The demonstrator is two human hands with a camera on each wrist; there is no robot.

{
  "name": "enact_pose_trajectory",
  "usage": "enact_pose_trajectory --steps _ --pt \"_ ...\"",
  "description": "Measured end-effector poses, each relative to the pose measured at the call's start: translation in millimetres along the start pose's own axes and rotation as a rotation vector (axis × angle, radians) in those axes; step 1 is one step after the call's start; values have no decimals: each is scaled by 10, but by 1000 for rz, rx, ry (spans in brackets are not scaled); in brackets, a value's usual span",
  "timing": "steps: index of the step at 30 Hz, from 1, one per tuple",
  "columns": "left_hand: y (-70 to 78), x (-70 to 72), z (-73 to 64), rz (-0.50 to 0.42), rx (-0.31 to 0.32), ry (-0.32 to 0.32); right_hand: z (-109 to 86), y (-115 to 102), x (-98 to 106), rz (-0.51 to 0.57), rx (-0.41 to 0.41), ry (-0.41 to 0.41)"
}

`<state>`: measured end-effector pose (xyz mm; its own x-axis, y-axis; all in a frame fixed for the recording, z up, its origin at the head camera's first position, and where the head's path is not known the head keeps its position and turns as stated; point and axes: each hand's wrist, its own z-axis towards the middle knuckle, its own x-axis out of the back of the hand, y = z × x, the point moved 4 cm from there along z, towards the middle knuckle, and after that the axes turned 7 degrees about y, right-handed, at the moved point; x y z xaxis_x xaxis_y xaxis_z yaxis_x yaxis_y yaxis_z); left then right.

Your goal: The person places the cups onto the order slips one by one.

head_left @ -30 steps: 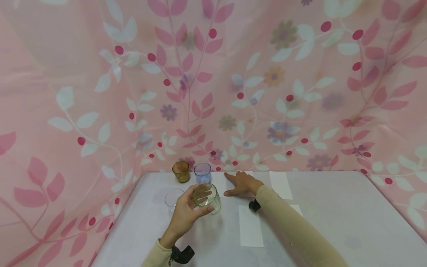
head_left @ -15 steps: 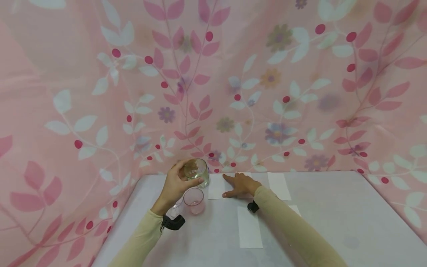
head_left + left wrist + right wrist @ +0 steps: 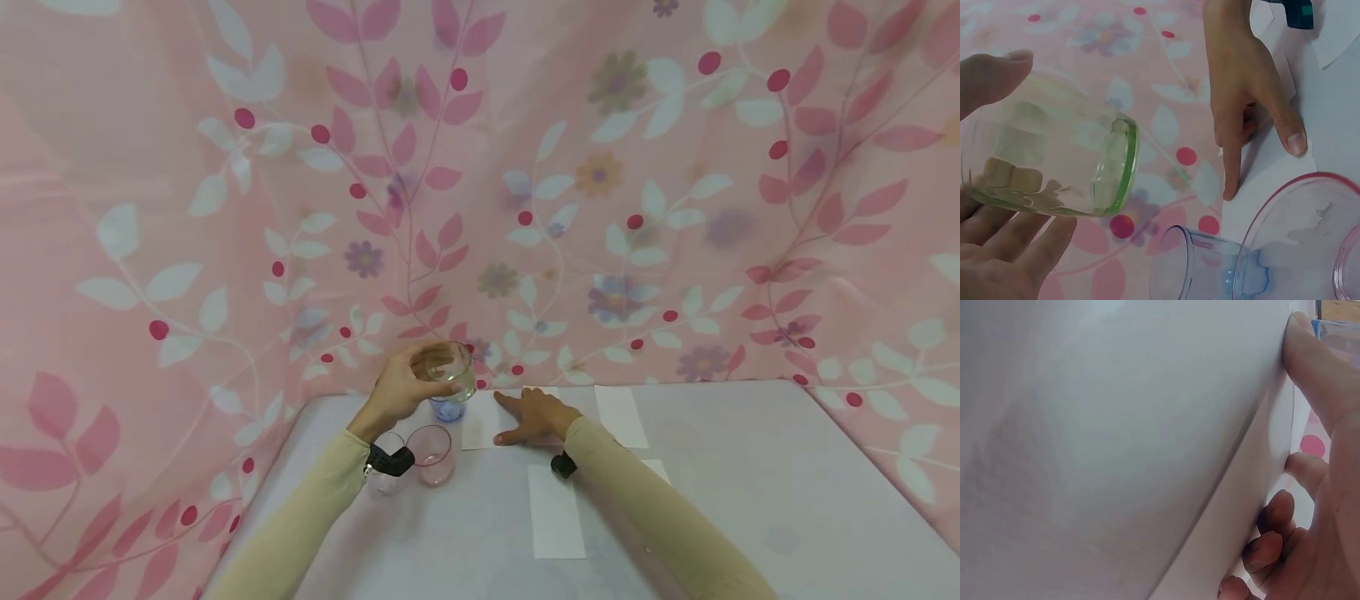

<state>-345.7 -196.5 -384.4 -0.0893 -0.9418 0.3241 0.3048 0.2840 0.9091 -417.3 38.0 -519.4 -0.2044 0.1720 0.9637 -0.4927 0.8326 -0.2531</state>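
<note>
My left hand (image 3: pixel 397 385) grips a pale green drinking glass (image 3: pixel 459 379), raised at the table's back edge. In the left wrist view the green glass (image 3: pixel 1054 162) lies sideways between thumb and fingers. Partly covered by it in the head view is a blue glass (image 3: pixel 448 410) on the table. Nearer stand a pink-tinted glass (image 3: pixel 435 475) and a clear glass (image 3: pixel 385 483), the latter partly behind the left wrist strap. My right hand (image 3: pixel 536 415) rests on white paper (image 3: pixel 477 427), thumb and index finger straight and spread, the other fingers bent.
More white paper sheets (image 3: pixel 557 517) lie on the white-covered table (image 3: pixel 750 483), one at the back right (image 3: pixel 622 417). A pink floral curtain (image 3: pixel 480 208) hangs directly behind the table's back edge.
My left hand has carried the green glass away from me to the back edge, passing the pink glass. The amber glass is now hidden in the head view. My right hand stays in place.
</note>
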Motion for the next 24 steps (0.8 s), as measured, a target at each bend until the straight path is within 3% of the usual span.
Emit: enact_pose_trajectory --steps 10,24 --pt "-200 -138 229 41 125 -145 -20 -10 8 5 -1 -4" --pt "-413 -329 343 184 124 -230 18 9 -1 0 -11 0"
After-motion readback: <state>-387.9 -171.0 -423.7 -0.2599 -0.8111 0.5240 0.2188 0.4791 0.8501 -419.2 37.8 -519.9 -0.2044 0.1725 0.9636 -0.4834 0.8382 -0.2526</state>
